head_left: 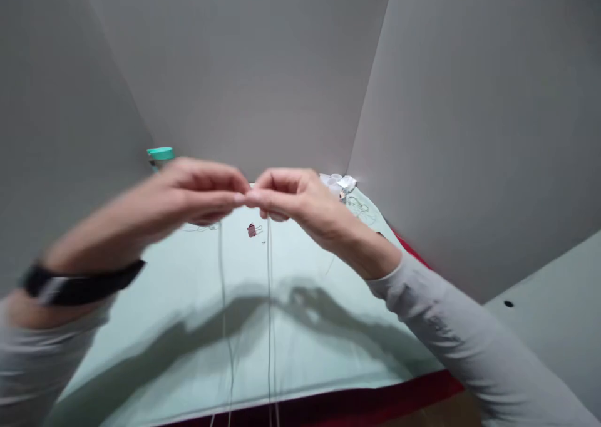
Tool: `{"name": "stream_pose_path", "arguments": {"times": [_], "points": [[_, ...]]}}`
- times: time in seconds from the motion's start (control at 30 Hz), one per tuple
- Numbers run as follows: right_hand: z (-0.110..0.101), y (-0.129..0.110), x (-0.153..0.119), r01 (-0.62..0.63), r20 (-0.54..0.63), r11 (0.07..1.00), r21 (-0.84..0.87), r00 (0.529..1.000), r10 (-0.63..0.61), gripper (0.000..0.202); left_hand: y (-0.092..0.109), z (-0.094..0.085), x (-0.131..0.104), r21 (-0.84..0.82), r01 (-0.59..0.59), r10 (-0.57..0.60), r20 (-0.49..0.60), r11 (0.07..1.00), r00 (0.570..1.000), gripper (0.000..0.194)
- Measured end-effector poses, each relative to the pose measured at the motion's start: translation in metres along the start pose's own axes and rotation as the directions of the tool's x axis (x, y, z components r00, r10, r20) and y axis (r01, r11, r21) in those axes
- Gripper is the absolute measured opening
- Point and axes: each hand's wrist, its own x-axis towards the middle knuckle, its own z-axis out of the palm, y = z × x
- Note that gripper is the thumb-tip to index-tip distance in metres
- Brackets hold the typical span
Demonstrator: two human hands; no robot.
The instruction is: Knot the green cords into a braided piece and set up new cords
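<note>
Both hands are raised above the table, their fingertips meeting in the middle of the view. My left hand (201, 192), a dark band at its wrist, pinches with thumb and fingers. Against it, my right hand (291, 195) is closed in a similar pinch. Thin pale cords (269, 302) hang from beneath the hands and run down past the table's front edge; one hangs under the left hand, a pair under the right. The spot where the fingertips grip the cord is hidden. Below and beyond lies a dark red binder clip (252, 230) on the tabletop.
The table has a pale green cover (178, 302) with red cloth (404, 392) along its edge. Behind my left hand is a turquoise object (161, 153). At the back right sit white crumpled items (346, 183) and a loose coil of thin cord (361, 208). Grey panels (244, 70) enclose the back.
</note>
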Motion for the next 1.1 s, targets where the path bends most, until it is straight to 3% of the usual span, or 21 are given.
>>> {"name": "stream_pose_path", "arguments": {"times": [0.07,0.13,0.2,0.3,0.53,0.7,0.83,0.93,1.1], "points": [[-0.007,0.055,-0.001,-0.078,-0.044,0.995,-0.063,0.996,0.075,0.036,-0.041,0.033,0.014,-0.041,0.014,-0.010,0.088,0.999,0.996,0.026],[-0.014,0.100,0.000,-0.100,-0.080,0.991,-0.085,0.992,0.093,0.034,-0.085,0.052,0.032,-0.066,0.046,-0.037,0.125,0.997,0.991,0.031],[-0.018,0.129,0.004,-0.132,-0.100,0.987,-0.096,0.987,0.122,0.032,-0.119,0.058,0.046,-0.082,0.086,-0.071,0.165,0.993,0.984,0.032],[-0.024,0.151,0.015,-0.175,-0.104,0.980,-0.100,0.981,0.164,0.032,-0.147,0.051,0.061,-0.096,0.137,-0.116,0.198,0.986,0.973,0.028],[-0.035,0.176,0.041,-0.221,-0.058,0.971,-0.088,0.975,0.216,0.038,-0.173,0.032,0.085,-0.104,0.193,-0.166,0.218,0.976,0.962,0.026],[-0.038,0.193,0.051,-0.228,-0.019,0.962,-0.150,0.974,0.228,0.035,-0.190,0.024,0.089,-0.119,0.212,-0.186,0.201,0.970,0.962,0.025],[-0.048,0.206,0.057,-0.231,-0.011,0.933,-0.277,0.971,0.238,0.030,-0.194,0.012,0.088,-0.135,0.245,-0.223,0.160,0.960,0.962,0.024],[-0.052,0.211,0.058,-0.205,0.059,0.899,-0.388,0.967,0.246,0.029,-0.194,0.007,0.088,-0.146,0.260,-0.242,0.127,0.955,0.962,0.024],[-0.044,0.214,0.055,-0.139,0.108,0.850,-0.508,0.969,0.223,0.033,-0.195,0.009,0.091,-0.147,0.284,-0.275,0.079,0.948,0.958,0.022]]}}
